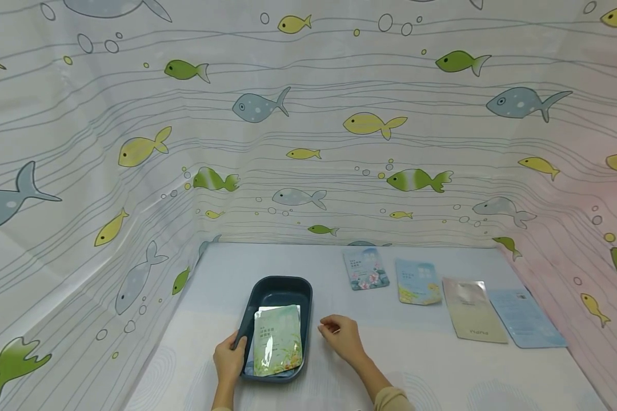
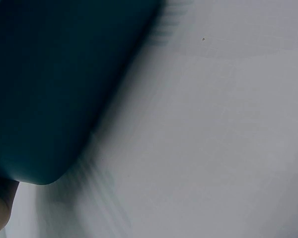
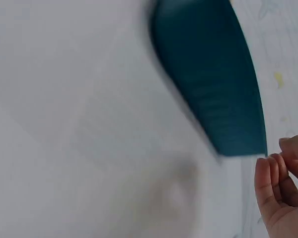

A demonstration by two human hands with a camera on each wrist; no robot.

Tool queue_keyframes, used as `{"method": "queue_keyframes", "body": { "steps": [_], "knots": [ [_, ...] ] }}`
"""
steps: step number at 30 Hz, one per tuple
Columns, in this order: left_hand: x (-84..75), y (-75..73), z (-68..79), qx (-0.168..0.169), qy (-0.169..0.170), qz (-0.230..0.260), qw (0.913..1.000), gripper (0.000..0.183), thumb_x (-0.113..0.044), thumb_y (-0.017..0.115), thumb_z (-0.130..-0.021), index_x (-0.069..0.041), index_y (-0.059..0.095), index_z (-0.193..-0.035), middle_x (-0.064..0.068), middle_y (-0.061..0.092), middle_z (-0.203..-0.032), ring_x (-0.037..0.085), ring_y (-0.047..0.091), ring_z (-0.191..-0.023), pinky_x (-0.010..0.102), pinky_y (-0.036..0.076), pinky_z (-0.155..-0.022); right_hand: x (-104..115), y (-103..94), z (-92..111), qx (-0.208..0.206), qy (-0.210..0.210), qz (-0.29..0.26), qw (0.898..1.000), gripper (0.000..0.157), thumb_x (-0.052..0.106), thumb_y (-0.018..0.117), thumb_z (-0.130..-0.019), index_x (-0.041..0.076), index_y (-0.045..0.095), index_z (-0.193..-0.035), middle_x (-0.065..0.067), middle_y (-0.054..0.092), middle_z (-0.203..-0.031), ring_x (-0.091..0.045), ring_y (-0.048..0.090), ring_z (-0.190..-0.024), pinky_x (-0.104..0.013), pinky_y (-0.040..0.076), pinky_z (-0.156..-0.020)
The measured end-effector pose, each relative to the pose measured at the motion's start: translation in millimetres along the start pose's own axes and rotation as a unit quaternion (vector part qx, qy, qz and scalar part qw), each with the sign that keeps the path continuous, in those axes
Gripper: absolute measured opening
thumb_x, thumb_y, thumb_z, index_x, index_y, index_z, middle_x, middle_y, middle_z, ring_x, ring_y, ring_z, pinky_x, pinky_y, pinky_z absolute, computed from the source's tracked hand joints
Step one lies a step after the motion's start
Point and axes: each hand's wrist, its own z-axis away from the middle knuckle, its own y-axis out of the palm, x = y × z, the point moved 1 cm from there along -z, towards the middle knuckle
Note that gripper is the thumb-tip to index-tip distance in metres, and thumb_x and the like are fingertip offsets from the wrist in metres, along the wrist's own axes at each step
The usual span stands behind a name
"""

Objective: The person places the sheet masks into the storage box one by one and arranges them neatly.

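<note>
Head cam: above left hand (image 1: 229, 355) and right hand (image 1: 343, 337), facing forward-down, farthest out. Wrist cams: one at each hand, close up on tray (image 1: 281, 292) between the hands. All three share it.

At five o'clock in the head view, a beige sleeve (image 1: 393, 399) is circling the right forearm (image 1: 371, 374), leaving the right hand (image 1: 341, 337) bare; toward seven, a sliver of similar cuff (image 1: 222, 409) is showing below the bare left hand (image 1: 229, 359).

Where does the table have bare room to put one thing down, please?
Bare tabletop shows left of the left hand and between the right hand and the beige sachet. It is crowded inside the tray, with the green sachet, and along the row of four sachets.
</note>
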Motion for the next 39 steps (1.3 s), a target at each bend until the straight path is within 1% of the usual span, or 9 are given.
{"method": "queue_keyframes", "body": {
  "steps": [5,10,16,17,20,22,24,27,39],
  "knots": [
    [-1.2,-0.1,0.4,0.000,-0.002,0.001,1.0000,0.030,0.001,0.057,-0.086,0.017,0.059,-0.112,0.034,0.060,-0.108,0.047,0.059,-0.101,0.054,0.047,-0.083,-29,-23.1,-14,-0.056,0.032,0.039,0.997,0.010,-0.005,0.067,-0.077,-0.008,0.069,-0.086,-0.008,0.066,-0.070,-0.016,0.062,-0.062,-0.022,0.052,-0.058],
    [-2.6,-0.2,0.8,0.000,-0.002,-0.001,1.0000,0.030,0.002,0.057,-0.086,0.016,0.059,-0.112,0.034,0.061,-0.108,0.047,0.060,-0.101,0.054,0.047,-0.083,-55,-42.1,-28,-0.103,0.062,0.092,0.988,0.013,-0.002,0.069,-0.077,-0.008,0.069,-0.089,-0.007,0.065,-0.070,-0.017,0.060,-0.062,-0.022,0.051,-0.057],
    [-3.3,-0.2,1.7,0.002,-0.001,0.001,1.0000,0.030,0.002,0.057,-0.085,0.017,0.059,-0.111,0.034,0.061,-0.108,0.047,0.060,-0.100,0.054,0.048,-0.083,-81,-55.0,-42,-0.148,0.039,0.118,0.981,0.018,0.000,0.066,-0.077,-0.012,0.067,-0.091,-0.012,0.062,-0.068,-0.023,0.058,-0.059,-0.035,0.050,-0.054],
    [-3.4,-0.4,1.7,0.002,-0.002,0.001,1.0000,0.030,0.002,0.057,-0.085,0.017,0.058,-0.111,0.034,0.060,-0.108,0.047,0.060,-0.100,0.054,0.048,-0.083,-87,-56.4,-44,-0.155,0.025,0.120,0.980,0.020,0.003,0.066,-0.079,-0.012,0.067,-0.092,-0.012,0.061,-0.068,-0.021,0.057,-0.059,-0.033,0.048,-0.052],
    [-3.3,-0.7,1.5,0.001,-0.006,0.001,1.0000,0.030,0.002,0.057,-0.086,0.017,0.058,-0.112,0.034,0.060,-0.108,0.047,0.060,-0.100,0.054,0.048,-0.082,-92,-61.8,-48,-0.145,0.045,0.133,0.979,0.025,0.007,0.063,-0.082,-0.012,0.065,-0.099,-0.015,0.060,-0.074,-0.023,0.055,-0.064,-0.035,0.047,-0.054],
    [-3.1,-1.0,0.9,0.000,-0.006,0.001,1.0000,0.030,0.002,0.057,-0.086,0.016,0.058,-0.112,0.034,0.060,-0.109,0.047,0.060,-0.101,0.054,0.048,-0.083,-97,-64.3,-51,-0.129,0.083,0.147,0.977,0.029,0.009,0.062,-0.084,-0.011,0.063,-0.105,-0.019,0.060,-0.082,-0.027,0.057,-0.070,-0.038,0.049,-0.059],
    [-3.0,-1.0,0.8,0.001,-0.006,-0.001,1.0000,0.030,0.002,0.057,-0.086,0.016,0.058,-0.112,0.034,0.061,-0.108,0.047,0.060,-0.100,0.054,0.048,-0.083,-98,-67.0,-53,-0.109,0.126,0.169,0.971,0.033,0.006,0.062,-0.083,-0.011,0.061,-0.111,-0.025,0.059,-0.092,-0.035,0.058,-0.079,-0.046,0.051,-0.067],
    [-2.6,-1.3,1.5,0.002,-0.004,-0.005,1.0000,0.030,0.001,0.058,-0.086,0.016,0.059,-0.112,0.034,0.061,-0.107,0.047,0.060,-0.099,0.054,0.048,-0.082,-107,-69.2,-57,-0.096,0.161,0.196,0.963,0.038,0.007,0.063,-0.084,-0.012,0.057,-0.117,-0.032,0.053,-0.104,-0.043,0.056,-0.091,-0.050,0.050,-0.076],
    [-2.8,-1.3,1.4,-0.007,0.005,-0.011,0.9999,0.029,0.000,0.060,-0.084,0.015,0.062,-0.109,0.032,0.063,-0.104,0.045,0.062,-0.096,0.052,0.049,-0.079,-120,-80.7,-69,-0.084,0.206,0.202,0.954,0.047,0.010,0.062,-0.086,-0.015,0.048,-0.122,-0.039,0.044,-0.114,-0.051,0.049,-0.102,-0.057,0.045,-0.082]
  ]
}}
